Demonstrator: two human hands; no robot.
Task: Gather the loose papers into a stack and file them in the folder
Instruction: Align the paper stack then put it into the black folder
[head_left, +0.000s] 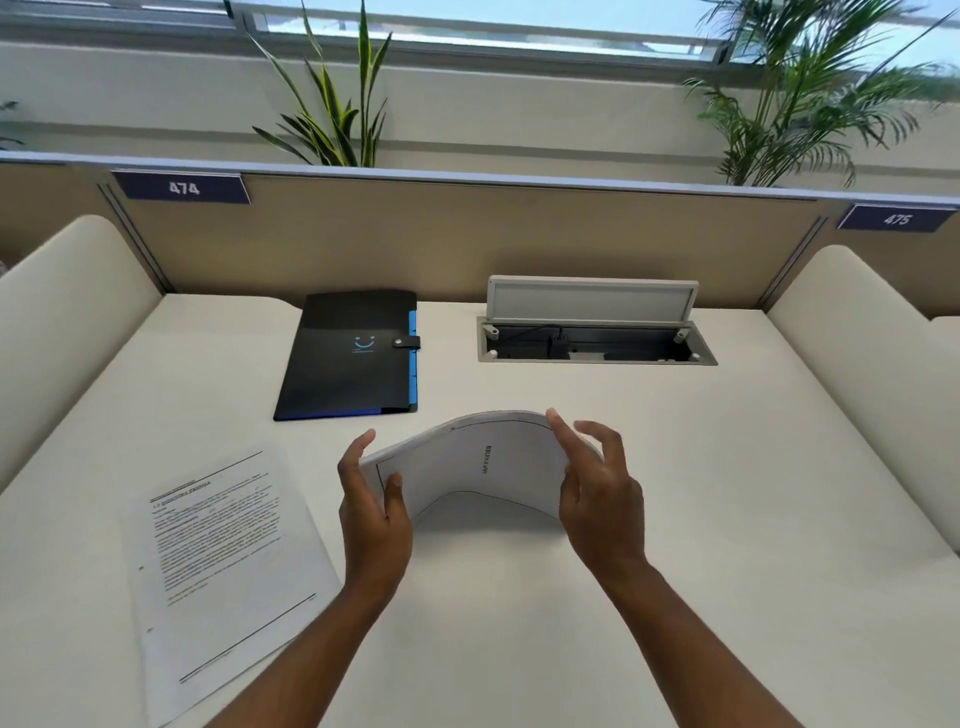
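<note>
We have a single head-worn view, looking forward and down across the desk (519, 623) from its near edge toward the partition (467, 239) along its far edge. It sits close, with both forearms entering from the bottom of the frame.

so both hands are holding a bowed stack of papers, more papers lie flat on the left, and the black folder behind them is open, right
Not quite: the folder is closed, its snap strap fastened, as the head view shows. The rest holds: the left hand and right hand hold the bowed stack, and more papers lie flat on the left.
</note>
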